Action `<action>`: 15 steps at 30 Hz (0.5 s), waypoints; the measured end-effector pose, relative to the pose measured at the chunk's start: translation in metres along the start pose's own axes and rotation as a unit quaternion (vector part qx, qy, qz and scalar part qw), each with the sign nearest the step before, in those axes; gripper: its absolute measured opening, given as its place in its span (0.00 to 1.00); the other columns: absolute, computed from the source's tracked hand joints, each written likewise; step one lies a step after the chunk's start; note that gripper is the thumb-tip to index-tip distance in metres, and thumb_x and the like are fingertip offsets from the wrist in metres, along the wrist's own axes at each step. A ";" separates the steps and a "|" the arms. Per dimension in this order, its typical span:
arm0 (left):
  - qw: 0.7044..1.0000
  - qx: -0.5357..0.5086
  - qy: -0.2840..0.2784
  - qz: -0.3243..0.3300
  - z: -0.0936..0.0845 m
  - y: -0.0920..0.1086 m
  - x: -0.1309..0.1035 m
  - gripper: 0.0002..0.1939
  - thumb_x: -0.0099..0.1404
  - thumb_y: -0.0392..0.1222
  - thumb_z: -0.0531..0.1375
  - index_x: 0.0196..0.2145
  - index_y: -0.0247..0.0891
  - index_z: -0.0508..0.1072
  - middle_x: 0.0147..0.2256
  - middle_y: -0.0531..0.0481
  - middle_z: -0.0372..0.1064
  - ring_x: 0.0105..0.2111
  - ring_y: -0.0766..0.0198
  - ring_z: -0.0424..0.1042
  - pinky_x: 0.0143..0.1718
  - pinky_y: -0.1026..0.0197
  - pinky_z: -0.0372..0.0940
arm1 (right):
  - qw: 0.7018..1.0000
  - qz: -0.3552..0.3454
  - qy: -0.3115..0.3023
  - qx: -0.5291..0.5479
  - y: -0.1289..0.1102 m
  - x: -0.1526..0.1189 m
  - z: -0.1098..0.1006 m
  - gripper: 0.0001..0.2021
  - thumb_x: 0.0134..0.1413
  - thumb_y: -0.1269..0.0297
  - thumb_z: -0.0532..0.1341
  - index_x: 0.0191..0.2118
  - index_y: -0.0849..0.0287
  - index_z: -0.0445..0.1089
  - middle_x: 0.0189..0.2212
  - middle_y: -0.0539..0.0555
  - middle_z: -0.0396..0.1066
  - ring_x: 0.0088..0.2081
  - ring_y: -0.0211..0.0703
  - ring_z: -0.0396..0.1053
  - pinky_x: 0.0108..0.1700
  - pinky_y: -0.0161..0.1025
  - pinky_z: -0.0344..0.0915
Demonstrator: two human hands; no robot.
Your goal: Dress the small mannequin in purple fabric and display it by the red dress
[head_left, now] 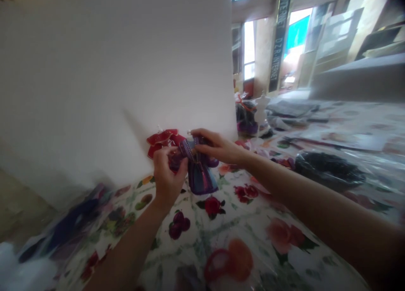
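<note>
Both hands are closed on a miniature purple-and-blue dress (202,179): the left hand (166,175) pinches the sleeve side between thumb and fingers, while the right hand (218,145) holds the shoulder and neckline. The dress is upright near the table's (196,223) far edge, by the white wall (95,71).

It looks light and soft, the cloth probably a little slippery—the trim and thin cords down the front could snag or pull loose. The shoulders or waist seem the firmest places to take hold; the flared skirt would likely crease.

A miniature red dress (161,138) is close behind the left hand, and with the wall it limits room there. Further right are a small white dress form (261,109) and a plastic-wrapped black bundle (329,168)—both clear of the fingers.
</note>
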State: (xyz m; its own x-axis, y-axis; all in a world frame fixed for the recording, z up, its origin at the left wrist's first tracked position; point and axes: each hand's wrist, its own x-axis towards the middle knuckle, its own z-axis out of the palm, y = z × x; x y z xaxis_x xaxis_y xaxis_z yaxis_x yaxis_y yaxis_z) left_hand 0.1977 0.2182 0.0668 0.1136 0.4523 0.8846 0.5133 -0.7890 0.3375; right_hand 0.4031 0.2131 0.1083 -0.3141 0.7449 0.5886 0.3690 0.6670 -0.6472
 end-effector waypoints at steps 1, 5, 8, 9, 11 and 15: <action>1.000 0.000 0.006 0.015 0.000 0.000 0.003 0.18 0.63 0.41 0.63 0.50 0.39 0.67 0.48 0.43 0.65 0.50 0.55 0.66 0.52 0.51 0.63 | 1.000 -0.002 -0.001 0.008 0.000 0.000 -0.001 0.21 0.59 0.64 0.59 0.58 0.56 0.65 0.53 0.57 0.70 0.52 0.48 0.68 0.54 0.46 0.66; 0.998 -0.041 -0.033 0.043 0.003 -0.002 0.014 0.22 0.66 0.42 0.60 0.56 0.40 0.64 0.55 0.40 0.63 0.59 0.53 0.61 0.60 0.48 0.57 | 0.999 0.006 -0.001 0.034 0.006 -0.001 -0.001 0.21 0.58 0.64 0.58 0.57 0.55 0.67 0.51 0.55 0.70 0.50 0.47 0.69 0.52 0.46 0.68; 0.996 -0.033 -0.072 0.042 0.005 -0.003 0.018 0.20 0.67 0.42 0.59 0.56 0.41 0.65 0.54 0.42 0.65 0.58 0.53 0.63 0.60 0.48 0.57 | 0.999 0.013 -0.003 0.043 0.011 -0.001 0.001 0.20 0.59 0.63 0.58 0.57 0.55 0.68 0.47 0.55 0.73 0.44 0.45 0.71 0.47 0.44 0.70; 0.996 -0.023 -0.081 0.040 0.006 -0.003 0.019 0.19 0.67 0.43 0.59 0.55 0.41 0.66 0.53 0.43 0.67 0.56 0.53 0.64 0.60 0.48 0.57 | 0.999 0.012 -0.002 0.043 0.012 -0.001 0.003 0.20 0.59 0.63 0.57 0.56 0.56 0.68 0.45 0.55 0.73 0.43 0.45 0.71 0.46 0.44 0.70; 0.995 -0.012 -0.085 0.040 0.007 -0.002 0.020 0.19 0.67 0.43 0.60 0.55 0.41 0.66 0.52 0.43 0.68 0.55 0.54 0.65 0.58 0.49 0.58 | 0.999 0.007 0.003 0.035 0.013 0.000 0.005 0.19 0.59 0.63 0.57 0.56 0.57 0.68 0.44 0.55 0.73 0.44 0.45 0.71 0.46 0.44 0.70; 0.998 -0.037 -0.053 0.022 0.003 0.000 0.012 0.23 0.66 0.42 0.61 0.58 0.41 0.63 0.56 0.41 0.63 0.58 0.52 0.63 0.59 0.48 0.58 | 0.999 0.010 0.020 0.023 0.013 -0.004 0.004 0.20 0.61 0.60 0.57 0.57 0.57 0.66 0.50 0.56 0.71 0.50 0.47 0.69 0.54 0.47 0.67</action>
State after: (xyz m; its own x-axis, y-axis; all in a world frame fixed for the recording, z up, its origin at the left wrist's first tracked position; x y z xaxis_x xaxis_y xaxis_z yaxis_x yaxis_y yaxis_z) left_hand 0.2017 0.2253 0.0760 0.2260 0.4543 0.8617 0.4425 -0.8359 0.3247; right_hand 0.4060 0.2191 0.0956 -0.2707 0.7577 0.5938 0.3349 0.6524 -0.6799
